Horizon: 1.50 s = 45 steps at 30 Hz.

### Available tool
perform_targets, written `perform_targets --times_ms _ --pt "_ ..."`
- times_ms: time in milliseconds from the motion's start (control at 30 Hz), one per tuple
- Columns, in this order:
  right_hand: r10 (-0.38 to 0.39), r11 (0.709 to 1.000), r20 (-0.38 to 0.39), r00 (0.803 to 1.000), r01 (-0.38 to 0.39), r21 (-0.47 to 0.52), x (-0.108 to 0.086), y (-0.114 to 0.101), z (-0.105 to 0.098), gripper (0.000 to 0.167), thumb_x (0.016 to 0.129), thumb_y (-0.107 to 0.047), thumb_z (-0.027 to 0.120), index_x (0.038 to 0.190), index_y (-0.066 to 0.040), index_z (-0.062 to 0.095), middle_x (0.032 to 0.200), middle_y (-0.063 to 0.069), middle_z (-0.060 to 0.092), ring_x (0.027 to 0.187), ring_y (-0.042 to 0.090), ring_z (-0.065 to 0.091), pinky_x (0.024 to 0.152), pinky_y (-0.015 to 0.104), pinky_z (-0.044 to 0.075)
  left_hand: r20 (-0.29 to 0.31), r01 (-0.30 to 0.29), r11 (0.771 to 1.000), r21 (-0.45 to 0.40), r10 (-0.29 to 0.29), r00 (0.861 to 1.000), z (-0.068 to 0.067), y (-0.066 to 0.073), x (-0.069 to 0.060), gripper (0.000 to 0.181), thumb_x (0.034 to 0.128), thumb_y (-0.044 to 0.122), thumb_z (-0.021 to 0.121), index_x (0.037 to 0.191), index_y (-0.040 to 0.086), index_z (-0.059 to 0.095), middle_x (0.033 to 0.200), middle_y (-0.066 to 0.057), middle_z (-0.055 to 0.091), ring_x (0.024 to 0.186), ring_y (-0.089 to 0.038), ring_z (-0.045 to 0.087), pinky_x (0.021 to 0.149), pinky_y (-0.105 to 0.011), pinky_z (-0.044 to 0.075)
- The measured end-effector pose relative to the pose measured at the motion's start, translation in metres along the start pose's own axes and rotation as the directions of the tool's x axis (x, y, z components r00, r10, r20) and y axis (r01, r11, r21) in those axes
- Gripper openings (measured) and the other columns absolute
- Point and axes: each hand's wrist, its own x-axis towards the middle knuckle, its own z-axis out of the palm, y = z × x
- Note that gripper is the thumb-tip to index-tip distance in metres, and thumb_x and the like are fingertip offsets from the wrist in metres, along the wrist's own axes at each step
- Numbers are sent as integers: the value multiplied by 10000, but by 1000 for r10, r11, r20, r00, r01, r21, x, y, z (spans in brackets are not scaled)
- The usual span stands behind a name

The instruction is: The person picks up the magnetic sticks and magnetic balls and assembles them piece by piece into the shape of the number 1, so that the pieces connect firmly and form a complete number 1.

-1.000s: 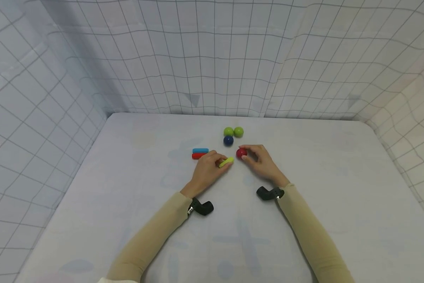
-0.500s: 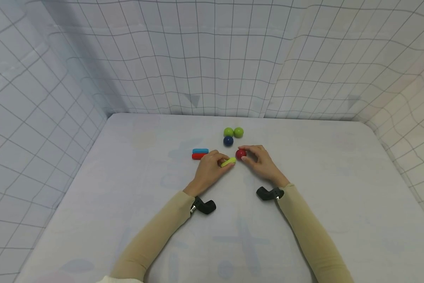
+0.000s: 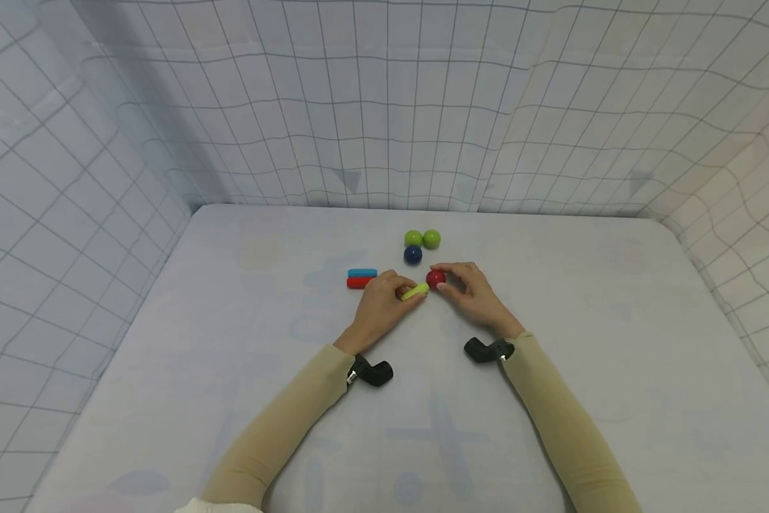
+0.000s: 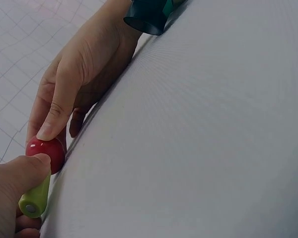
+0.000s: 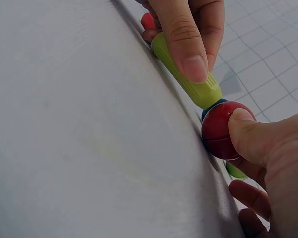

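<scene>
Between thumb and fingers, my left hand [image 3: 380,306] pinches a yellow-green stick [image 3: 415,291], tilted up to the right. My right hand [image 3: 477,298] grips a red ball [image 3: 435,278] by its sides. In the right wrist view the end of the stick [image 5: 186,74] meets or nearly meets the red ball [image 5: 221,130]; whether they are joined cannot be told. The left wrist view has the ball [image 4: 48,152] just past the left thumb, with the stick [image 4: 36,197] beneath that thumb.
A blue stick [image 3: 362,273] and a red stick [image 3: 358,283] lie side by side, left of my left hand. Behind the hands sit two green balls [image 3: 413,239] [image 3: 432,239] and a dark blue ball [image 3: 413,255]. Gridded white curtains surround the table [image 3: 230,299].
My left hand has moved slightly right with the yellow-green stick, whose end now lies against or very near the red ball. The right hand with the ball has shifted slightly left.
</scene>
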Motion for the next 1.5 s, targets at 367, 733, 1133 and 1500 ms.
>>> perform_targets --times_ms 367,733,1133,1500 --pt "14 1000 10 1000 -14 0 0 0 0 340 909 -110 649 1245 -79 607 1162 107 619 1067 264 464 912 450 329 0 14 1000 -6 -14 1000 -1 2 0 254 800 249 786 927 34 743 685 12 506 625 -107 464 561 -252 384" --pt "-4 1000 13 1000 4 -2 0 0 1 340 907 -97 647 1244 -81 608 1157 118 612 1076 275 466 918 455 329 1 26 1000 3 -26 1000 -1 3 1 251 798 253 788 919 38 745 678 14 504 620 -106 466 560 -246 382" --pt "16 1000 25 1000 -15 -9 -1 1 0 364 929 -149 627 1289 -110 587 1184 85 597 1088 253 453 924 463 328 9 34 999 37 -35 999 -1 4 1 274 808 300 773 930 55 756 696 11 565 637 -94 515 578 -243 417" --pt "100 995 -21 995 -100 9 0 2 1 333 939 -218 621 1243 -83 605 1186 64 607 1090 222 484 922 426 363 0 102 993 62 -102 995 2 7 0 293 823 355 748 931 83 759 752 -6 633 684 -110 560 608 -254 443"
